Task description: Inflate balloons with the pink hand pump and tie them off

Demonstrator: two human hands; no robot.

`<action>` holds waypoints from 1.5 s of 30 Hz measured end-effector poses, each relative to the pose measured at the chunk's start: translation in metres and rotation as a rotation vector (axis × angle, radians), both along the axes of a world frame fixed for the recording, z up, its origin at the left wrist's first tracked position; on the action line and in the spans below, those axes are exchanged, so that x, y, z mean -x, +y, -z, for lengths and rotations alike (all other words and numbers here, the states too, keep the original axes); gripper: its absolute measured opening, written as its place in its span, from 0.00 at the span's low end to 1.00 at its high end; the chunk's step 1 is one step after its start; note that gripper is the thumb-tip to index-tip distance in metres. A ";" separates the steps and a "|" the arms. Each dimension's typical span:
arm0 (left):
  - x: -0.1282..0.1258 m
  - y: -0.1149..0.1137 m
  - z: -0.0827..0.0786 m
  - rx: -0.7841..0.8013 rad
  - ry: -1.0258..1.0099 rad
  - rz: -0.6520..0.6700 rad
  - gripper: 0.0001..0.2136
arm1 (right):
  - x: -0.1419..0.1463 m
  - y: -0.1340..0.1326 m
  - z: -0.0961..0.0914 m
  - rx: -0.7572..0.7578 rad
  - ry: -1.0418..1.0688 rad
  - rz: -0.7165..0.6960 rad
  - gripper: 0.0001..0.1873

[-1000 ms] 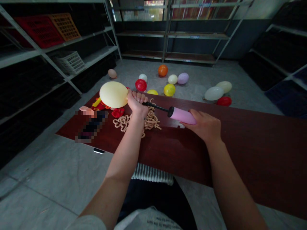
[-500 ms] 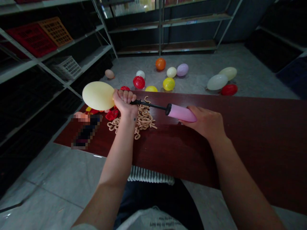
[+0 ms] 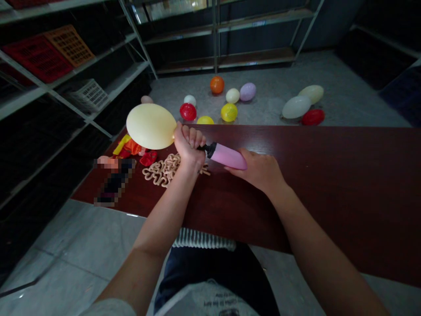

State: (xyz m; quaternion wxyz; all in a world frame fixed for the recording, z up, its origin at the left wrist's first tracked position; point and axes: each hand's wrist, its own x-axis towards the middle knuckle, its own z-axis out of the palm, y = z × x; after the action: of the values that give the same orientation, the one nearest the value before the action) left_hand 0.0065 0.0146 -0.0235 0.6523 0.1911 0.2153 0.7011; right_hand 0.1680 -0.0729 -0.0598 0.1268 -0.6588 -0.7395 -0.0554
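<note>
A pale yellow balloon [image 3: 151,126], blown up large, sits at the end of a pink and black hand pump [image 3: 228,156]. My left hand [image 3: 190,142] is closed round the pump's black end, right beside the balloon's neck, which its fingers partly hide. Around the pink barrel my right hand [image 3: 259,170] is wrapped, and the barrel is pushed up close to my left hand, with hardly any rod showing. Beneath my left forearm lies a heap of tan, curled, uninflated long balloons [image 3: 162,171]. Red uninflated balloons [image 3: 148,158] lie to its left.
The dark red table [image 3: 329,188] spans the front. A blurred dark object [image 3: 115,182] lies near its left end. Beyond it, several inflated balloons rest on the floor, among them an orange balloon [image 3: 217,85] and a white balloon [image 3: 296,107]. Metal shelves [image 3: 256,59] with crates stand behind and left.
My right hand has pushed the pink barrel left, so the long black rod has slid out of sight. The left hand and balloon have shifted right, and the balloon looks slightly larger.
</note>
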 end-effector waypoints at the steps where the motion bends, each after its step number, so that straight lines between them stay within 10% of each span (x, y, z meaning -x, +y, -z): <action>1: 0.001 0.000 -0.001 0.006 -0.006 -0.008 0.27 | -0.001 0.000 0.000 -0.008 0.004 0.000 0.29; 27: 0.049 0.026 -0.011 -0.028 -0.215 -0.178 0.23 | -0.063 -0.002 0.000 -0.255 -0.150 0.098 0.27; 45: -0.004 -0.008 -0.005 -0.039 -0.036 -0.047 0.24 | -0.007 -0.003 0.001 -0.202 -0.015 -0.006 0.25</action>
State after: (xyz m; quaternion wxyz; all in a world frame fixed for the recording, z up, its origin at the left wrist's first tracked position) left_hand 0.0106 0.0065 -0.0185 0.6355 0.1858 0.1943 0.7238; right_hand 0.1749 -0.0764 -0.0613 0.1873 -0.6399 -0.7331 -0.1341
